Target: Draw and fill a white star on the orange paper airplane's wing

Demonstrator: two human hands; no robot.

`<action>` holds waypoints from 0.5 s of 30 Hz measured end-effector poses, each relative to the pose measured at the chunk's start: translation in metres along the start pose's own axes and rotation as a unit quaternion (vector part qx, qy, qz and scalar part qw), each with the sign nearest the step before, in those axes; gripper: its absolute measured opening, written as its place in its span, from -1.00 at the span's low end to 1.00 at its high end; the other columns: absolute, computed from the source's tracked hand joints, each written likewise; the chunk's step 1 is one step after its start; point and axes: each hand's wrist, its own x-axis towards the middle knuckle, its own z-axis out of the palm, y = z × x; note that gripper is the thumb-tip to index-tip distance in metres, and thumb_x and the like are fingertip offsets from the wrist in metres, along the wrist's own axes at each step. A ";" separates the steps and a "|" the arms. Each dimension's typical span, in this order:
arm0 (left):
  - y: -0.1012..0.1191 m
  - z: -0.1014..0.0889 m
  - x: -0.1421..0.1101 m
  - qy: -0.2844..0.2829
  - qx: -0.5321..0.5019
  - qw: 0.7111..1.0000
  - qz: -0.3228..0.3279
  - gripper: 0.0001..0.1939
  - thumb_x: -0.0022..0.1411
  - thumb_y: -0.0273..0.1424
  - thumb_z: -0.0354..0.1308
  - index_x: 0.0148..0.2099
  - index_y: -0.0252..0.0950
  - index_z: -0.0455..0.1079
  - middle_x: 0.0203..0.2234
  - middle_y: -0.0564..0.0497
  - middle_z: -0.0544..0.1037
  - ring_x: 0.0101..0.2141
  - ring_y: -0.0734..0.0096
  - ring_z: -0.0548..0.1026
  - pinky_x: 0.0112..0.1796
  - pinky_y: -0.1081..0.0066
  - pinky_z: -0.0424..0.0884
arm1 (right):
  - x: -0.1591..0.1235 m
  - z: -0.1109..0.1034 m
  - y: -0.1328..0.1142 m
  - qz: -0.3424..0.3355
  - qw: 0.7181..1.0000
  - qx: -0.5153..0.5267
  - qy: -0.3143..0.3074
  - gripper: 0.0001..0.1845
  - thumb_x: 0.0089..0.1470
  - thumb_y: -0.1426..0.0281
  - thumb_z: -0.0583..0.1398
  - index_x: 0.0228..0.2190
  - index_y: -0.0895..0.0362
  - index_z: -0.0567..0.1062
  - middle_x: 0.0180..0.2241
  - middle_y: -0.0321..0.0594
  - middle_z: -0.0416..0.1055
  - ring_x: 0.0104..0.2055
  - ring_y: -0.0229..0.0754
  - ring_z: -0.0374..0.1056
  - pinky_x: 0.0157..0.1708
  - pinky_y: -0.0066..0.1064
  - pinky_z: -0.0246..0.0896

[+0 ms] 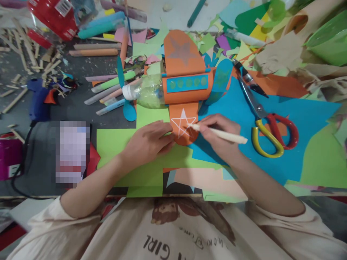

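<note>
A model airplane made from a plastic bottle (150, 90) wrapped in orange paper lies in front of me, with a blue paper propeller (129, 110) at its white cap. My right hand (221, 131) grips a white marker pen (230, 136), its tip on the near orange paper wing (187, 139). White star lines show on that wing, and the star's top point is filled in. At the wing's left edge, my left hand (149, 142) holds it with bent fingers. The far wing (181, 47) bears a filled greyish star.
Red-and-yellow-handled scissors (259, 108) and a dark pen (251, 79) lie right on blue paper (295, 159). Markers (94, 52), a blue glue gun (39, 99) and wooden sticks (24, 47) are left. Paper scraps and a green bowl (329, 39) are at back right.
</note>
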 end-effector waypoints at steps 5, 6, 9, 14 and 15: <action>0.000 0.000 0.002 0.006 0.010 1.000 0.008 -0.77 0.36 -0.40 -0.03 -0.21 -0.34 0.44 -0.26 -0.09 0.55 -0.21 0.33 0.54 0.01 0.28 0.45 | 0.015 -0.005 0.011 0.077 0.995 0.024 0.067 -0.92 -0.04 0.41 0.26 -0.53 0.08 0.46 -0.58 -0.34 0.44 -0.57 -0.31 0.30 -0.58 -0.44 0.19; 0.000 0.000 0.002 0.005 0.010 1.000 0.008 -0.77 0.36 -0.40 -0.03 -0.21 -0.34 0.44 -0.26 -0.08 0.55 -0.22 0.34 0.54 0.01 0.28 0.45 | 0.016 -0.005 0.011 0.082 0.994 0.031 0.063 -0.91 -0.03 0.40 0.26 -0.53 0.08 0.46 -0.58 -0.34 0.44 -0.58 -0.32 0.29 -0.58 -0.44 0.18; 0.000 -0.001 0.001 0.001 0.005 1.000 0.004 -0.77 0.37 -0.40 -0.05 -0.22 -0.33 0.44 -0.26 -0.07 0.55 -0.22 0.34 0.54 -0.01 0.28 0.46 | 0.018 -0.006 0.010 0.085 0.994 0.055 0.050 -0.89 -0.01 0.36 0.25 -0.53 0.08 0.46 -0.59 -0.35 0.43 -0.61 -0.33 0.26 -0.62 -0.46 0.15; 0.000 0.000 0.002 -0.010 -0.012 1.000 -0.002 -0.75 0.37 -0.39 -0.06 -0.22 -0.31 0.44 -0.26 -0.07 0.55 -0.22 0.35 0.53 -0.03 0.27 0.47 | 0.021 -0.010 0.012 0.104 0.990 0.083 0.040 -0.88 -0.01 0.32 0.25 -0.53 0.06 0.46 -0.61 -0.35 0.42 -0.63 -0.34 0.25 -0.65 -0.46 0.13; 0.000 0.000 0.002 -0.011 -0.016 1.000 -0.002 -0.75 0.37 -0.39 -0.06 -0.22 -0.31 0.44 -0.26 -0.07 0.55 -0.22 0.35 0.52 -0.03 0.27 0.47 | 0.022 -0.012 0.013 0.107 0.991 0.081 0.029 -0.88 -0.02 0.33 0.26 -0.53 0.06 0.46 -0.60 -0.35 0.42 -0.62 -0.33 0.26 -0.64 -0.46 0.14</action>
